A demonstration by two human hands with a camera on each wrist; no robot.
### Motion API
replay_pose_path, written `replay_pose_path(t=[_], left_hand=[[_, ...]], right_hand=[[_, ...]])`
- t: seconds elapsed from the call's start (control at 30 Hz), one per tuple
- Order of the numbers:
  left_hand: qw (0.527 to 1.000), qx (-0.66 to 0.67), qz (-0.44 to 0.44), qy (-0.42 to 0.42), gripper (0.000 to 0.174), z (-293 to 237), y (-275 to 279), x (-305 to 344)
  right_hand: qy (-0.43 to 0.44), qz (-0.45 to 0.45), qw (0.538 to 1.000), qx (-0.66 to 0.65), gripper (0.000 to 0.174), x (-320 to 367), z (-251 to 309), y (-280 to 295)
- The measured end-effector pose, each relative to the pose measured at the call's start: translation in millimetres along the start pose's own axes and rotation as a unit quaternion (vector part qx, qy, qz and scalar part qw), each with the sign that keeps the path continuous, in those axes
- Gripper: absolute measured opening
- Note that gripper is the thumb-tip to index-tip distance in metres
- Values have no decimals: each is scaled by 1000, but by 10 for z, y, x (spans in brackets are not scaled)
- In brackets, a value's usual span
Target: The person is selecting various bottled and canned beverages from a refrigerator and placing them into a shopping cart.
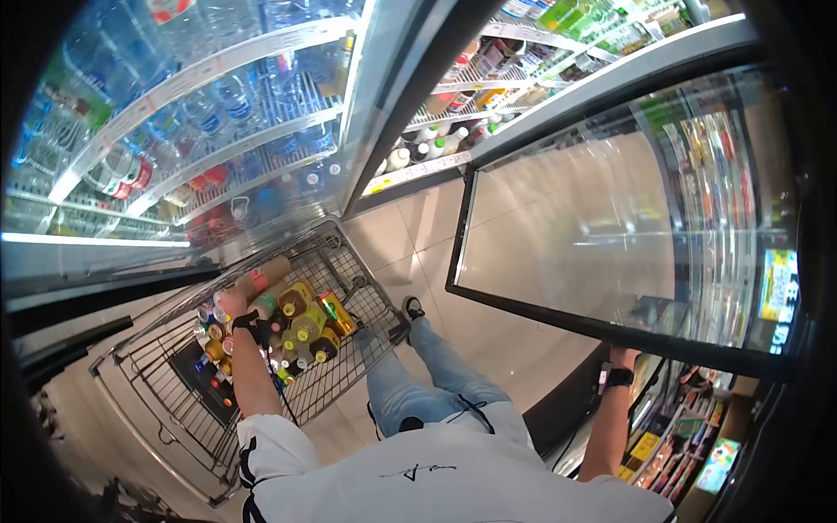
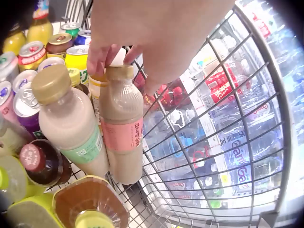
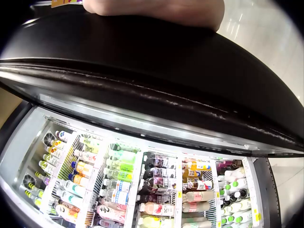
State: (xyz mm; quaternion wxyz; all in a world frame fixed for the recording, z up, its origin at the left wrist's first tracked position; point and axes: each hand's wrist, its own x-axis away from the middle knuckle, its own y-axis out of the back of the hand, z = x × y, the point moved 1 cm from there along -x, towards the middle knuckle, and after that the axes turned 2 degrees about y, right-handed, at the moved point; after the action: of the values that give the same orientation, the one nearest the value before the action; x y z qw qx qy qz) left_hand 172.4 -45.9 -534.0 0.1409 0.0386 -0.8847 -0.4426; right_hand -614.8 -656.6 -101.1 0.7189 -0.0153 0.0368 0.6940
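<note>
My left hand [image 1: 230, 303] is down in the shopping cart [image 1: 336, 379], curled about the gold cap of a milky-tea bottle with a pink label [image 2: 122, 135]. Its fingers [image 2: 102, 57] lie behind the cap, the thumb at the right. Beside that bottle leans a similar one with a green label [image 2: 80, 152]. Cans [image 2: 32, 52] and a dark bottle with a red cap [image 2: 45, 161] fill the space around. Out to the right, my right hand [image 1: 623, 357] grips the black-framed edge of an open glass cooler door [image 1: 567, 227]; its fingertips are hidden behind the frame.
Shelves of bottled drinks [image 3: 156, 185] stand inside the opened cooler. Another cooler [image 1: 209, 105] with water bottles is beyond the cart. My shoe [image 1: 413, 308] is close to the cart's corner, on the tiled floor [image 1: 410, 231].
</note>
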Motion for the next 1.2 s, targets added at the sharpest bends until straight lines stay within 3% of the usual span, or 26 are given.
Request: replay_pose_path(t=[0.03,0.07,0.13,0.17,0.2,0.23,0.27,0.33,0.4,0.47,0.5,0.53,0.63,0.73,0.8,0.83,0.9,1.0,1.07,1.13,1.2], left_hand=[[996,-91,19,-15,62,71,-57,-88],[982,-181,35,-29,62,-55,2,-42],[982,-181,45,-11,63,-241,98,93],[993,-103,61,-9,63,-266,122,141],[997,-26,75,-7,63,-267,154,170],[996,19,71,-50,59,-13,-24,91],[996,18,70,-55,59,187,-178,37],[989,64,129,20,51,349,-339,-62],[990,62,125,2,42,-212,-105,351],[982,-28,59,-180,37,-951,205,820],[977,-75,74,-186,40,-1233,294,971],[971,-122,86,-189,43,-1497,398,1124],[958,-67,67,-269,36,-2104,884,1621],[952,-33,31,-304,36,-2370,1346,2047],[950,-9,12,-312,38,-2576,1694,2414],[950,-11,-1,-312,38,-2700,1856,2622],[954,34,-43,-293,36,-2978,2150,2998],[946,89,-84,-299,32,-3369,2462,3511],[944,128,-81,-293,30,-3568,2617,3785],[928,170,-61,-325,30,-3740,2794,4111],[926,171,-65,-332,30,-3790,2944,4341]], right_hand=[[-52,29,997,-52,44,11,35,37],[-48,35,996,-63,43,-48,-30,199],[-13,256,955,-151,37,-252,-80,369],[-13,254,955,-151,37,6,218,405],[-26,86,987,-135,19,169,434,-69],[-40,-84,989,-117,29,355,577,-1078],[-42,-87,988,-121,29,315,545,-1023],[-36,102,977,-185,25,261,521,-864],[-4,88,979,-185,26,283,526,-969],[45,-24,989,-137,27,277,498,-1005],[56,30,989,-132,23,141,330,-741],[53,30,988,-141,23,135,309,-702],[2,113,966,-233,25,30,297,-742],[23,88,961,-260,28,-61,151,-677],[40,-19,969,-241,30,106,330,-946],[36,-12,967,-251,30,72,285,-916],[55,95,959,-262,31,29,165,-869],[75,89,972,-204,32,255,320,-1134],[56,44,976,-206,29,376,189,-1345],[-71,-90,970,-213,28,731,476,-1755],[-51,-82,968,-233,33,930,438,-2069]])
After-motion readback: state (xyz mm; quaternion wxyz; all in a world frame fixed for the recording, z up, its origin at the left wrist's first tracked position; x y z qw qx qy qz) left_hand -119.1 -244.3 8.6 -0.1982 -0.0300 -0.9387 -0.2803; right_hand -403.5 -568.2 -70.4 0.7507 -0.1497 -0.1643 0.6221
